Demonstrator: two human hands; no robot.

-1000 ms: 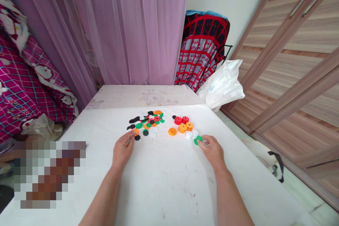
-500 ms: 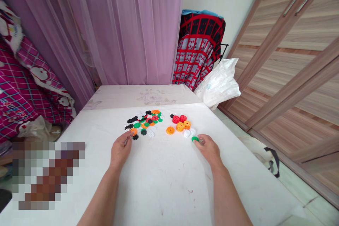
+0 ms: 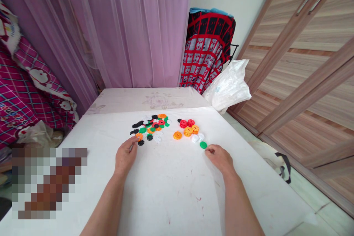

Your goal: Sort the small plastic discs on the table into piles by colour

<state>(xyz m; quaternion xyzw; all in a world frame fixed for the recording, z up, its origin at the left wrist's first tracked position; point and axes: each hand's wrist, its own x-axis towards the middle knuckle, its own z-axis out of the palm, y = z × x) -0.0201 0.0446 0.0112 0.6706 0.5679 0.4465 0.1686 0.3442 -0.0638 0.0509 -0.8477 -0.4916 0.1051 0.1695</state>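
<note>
A loose heap of small toothed plastic discs (image 3: 151, 127) in black, green, orange, red and white lies on the white table (image 3: 171, 191). To its right sit sorted clusters: red discs (image 3: 187, 123), orange discs (image 3: 190, 131), white discs (image 3: 197, 137) and a single green disc (image 3: 203, 145). My left hand (image 3: 125, 155) rests by the heap's near-left edge, fingers curled with the tips touching an orange disc (image 3: 139, 136). My right hand (image 3: 219, 158) lies just right of the green disc, fingers curled, holding nothing that I can see.
Pink curtains hang behind the table. A red patterned cloth (image 3: 208, 49) drapes over a rack at the back, with a white plastic bag (image 3: 229, 86) beside it. Patterned bedding (image 3: 24, 92) lies at left, wooden wardrobe doors (image 3: 312, 62) at right.
My right hand set the green disc down beside the white discs and drew back slightly. My left hand stayed at the heap's edge.
</note>
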